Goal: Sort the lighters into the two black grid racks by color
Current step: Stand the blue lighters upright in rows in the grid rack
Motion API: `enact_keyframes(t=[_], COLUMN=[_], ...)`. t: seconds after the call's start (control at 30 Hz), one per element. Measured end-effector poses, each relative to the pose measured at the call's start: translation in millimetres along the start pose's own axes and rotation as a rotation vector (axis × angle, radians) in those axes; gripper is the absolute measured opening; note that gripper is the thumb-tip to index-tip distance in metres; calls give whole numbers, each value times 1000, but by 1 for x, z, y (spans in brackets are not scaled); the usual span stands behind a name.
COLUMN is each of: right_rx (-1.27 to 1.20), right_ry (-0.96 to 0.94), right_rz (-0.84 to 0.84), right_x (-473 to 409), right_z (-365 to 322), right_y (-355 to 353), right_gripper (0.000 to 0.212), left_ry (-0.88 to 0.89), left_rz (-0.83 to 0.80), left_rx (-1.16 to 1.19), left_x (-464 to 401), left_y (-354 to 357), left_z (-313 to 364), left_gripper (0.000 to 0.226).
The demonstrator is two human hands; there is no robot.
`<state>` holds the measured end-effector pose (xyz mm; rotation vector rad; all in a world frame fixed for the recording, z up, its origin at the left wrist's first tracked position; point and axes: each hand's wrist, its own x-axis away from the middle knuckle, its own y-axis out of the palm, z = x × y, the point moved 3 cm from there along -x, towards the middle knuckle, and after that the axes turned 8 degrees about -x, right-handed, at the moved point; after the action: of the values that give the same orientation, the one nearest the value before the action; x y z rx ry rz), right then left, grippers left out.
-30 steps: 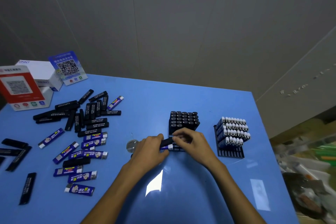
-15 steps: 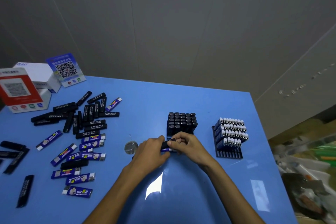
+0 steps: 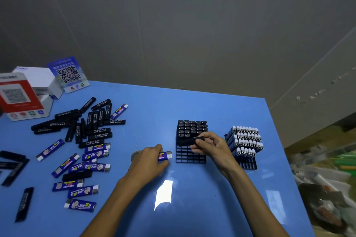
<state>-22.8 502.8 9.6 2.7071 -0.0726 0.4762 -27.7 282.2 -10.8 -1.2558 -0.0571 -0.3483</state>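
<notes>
Two black grid racks stand on the blue table (image 3: 192, 102). The middle rack (image 3: 189, 157) holds black lighters in its far rows; its near rows are bare. The right rack (image 3: 248, 163) holds blue lighters with white tops. My right hand (image 3: 213, 146) pinches a black lighter (image 3: 189, 141), held sideways just over the middle rack. My left hand (image 3: 149, 161) grips a blue lighter (image 3: 165, 155) low over the table, left of that rack. Loose black lighters (image 3: 92, 121) and loose blue lighters (image 3: 82, 167) lie scattered at the left.
White boxes with a red QR card (image 3: 19, 96) and a blue QR sign (image 3: 68, 74) stand at the far left corner. A small clear round object (image 3: 134, 155) lies behind my left hand. The table's right edge drops to clutter (image 3: 327, 188) on the floor.
My hands have parted. The right hand has carried the black lighter right and up, over the middle rack. The left hand has kept the blue lighter and stayed left of the rack.
</notes>
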Motion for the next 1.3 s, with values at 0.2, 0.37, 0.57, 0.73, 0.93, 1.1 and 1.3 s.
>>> enact_keyframes(t=[0.2,0.37,0.57,0.73,0.93,1.1,1.3], right_rx=[-80,58,210,222,193,185,327], right_ry=[65,79,67,26,-9,-7,-43], right_rz=[26,-47,-109,-153,-151,-73,28], right_x=[-3,-3,0,1,2,1,0], right_z=[6,12,13,13,12,11,11], right_y=[-6,-6,-6,-5,-5,-8,-13], right_gripper=[14,21,13,17,19,26,18], left_ry=[-1,6,4,-3,12,7,14], left_rz=[14,17,18,17,10,2,2], left_rx=[9,9,5,-8,-15,-10,-2], left_x=[-3,-3,-2,0,2,2,4], left_y=[0,1,0,-2,-3,-3,-5], left_z=[2,5,6,8,11,12,13], left_gripper=[19,19,20,19,18,17,18])
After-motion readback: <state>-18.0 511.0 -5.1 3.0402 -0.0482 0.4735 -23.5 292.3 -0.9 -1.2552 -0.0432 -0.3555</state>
